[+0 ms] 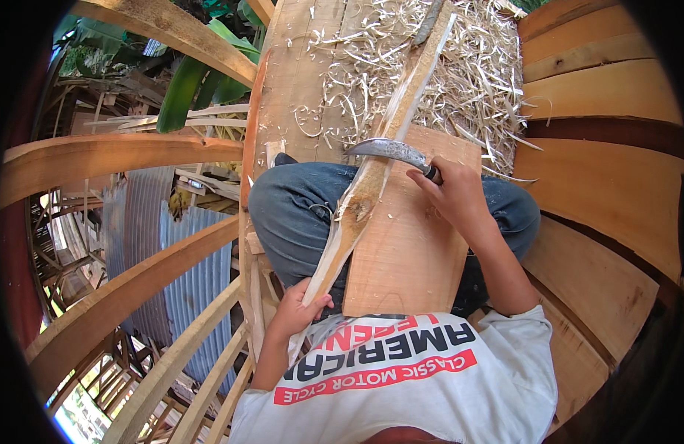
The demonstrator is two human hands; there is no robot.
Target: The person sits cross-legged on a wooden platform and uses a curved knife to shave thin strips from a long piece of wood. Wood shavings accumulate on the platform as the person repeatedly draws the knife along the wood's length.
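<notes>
Across the lap, a wooden pole (358, 203) lies aslant, partly over a board (412, 251), presumably for backing. Left hand (297, 309): fingers clamped on the pole's near part, apparently to steady it. Right hand (458, 195): fingers closed round the handle of a curved knife (392, 149), blade crosswise over the pole.

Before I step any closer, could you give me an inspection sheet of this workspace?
Surface: plank floor, partly covered by shavings.
Job's things: long pole, slanting over a flat board; curved knife, blade across the pole.
Clutter: curly pale shavings, thickest at the far right.
Grip: left hand around the pole's near end; right hand around the knife's handle.
Cables: nothing seen.
Surroundings: plank wall right; wooden bars left, metal sheets and leaves beyond.
</notes>
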